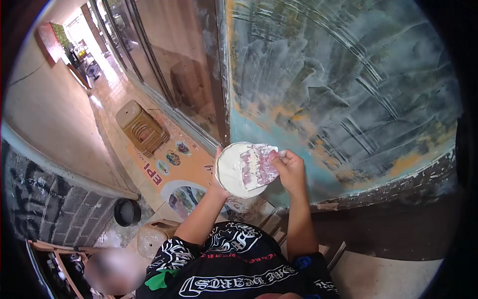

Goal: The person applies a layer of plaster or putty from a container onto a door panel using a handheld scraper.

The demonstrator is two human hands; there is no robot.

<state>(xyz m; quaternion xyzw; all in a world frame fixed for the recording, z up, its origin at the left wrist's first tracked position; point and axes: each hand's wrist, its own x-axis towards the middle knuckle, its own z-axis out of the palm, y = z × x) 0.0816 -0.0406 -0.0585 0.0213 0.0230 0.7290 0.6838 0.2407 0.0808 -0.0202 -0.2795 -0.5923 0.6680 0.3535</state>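
Observation:
My left hand [218,185] grips the rim of a round container [230,167] filled with white paste, its fingers mostly hidden beneath and behind it. Between the thumb and fingers of my right hand [290,172] is a flat pinkish scraper [265,168], smeared with white paste. The scraper lies over the right part of the container's opening. Just beyond my right hand rises a wall [308,84] with grey, streaky plaster strokes over teal paint and orange patches.
A brown plastic stool [142,128] stands on a printed banner [149,162] along the passage floor. Lower left are a black round tub [127,212], a second stool [154,238] and a grey block wall [64,202]. Glass panels [174,60] run beside the plastered wall.

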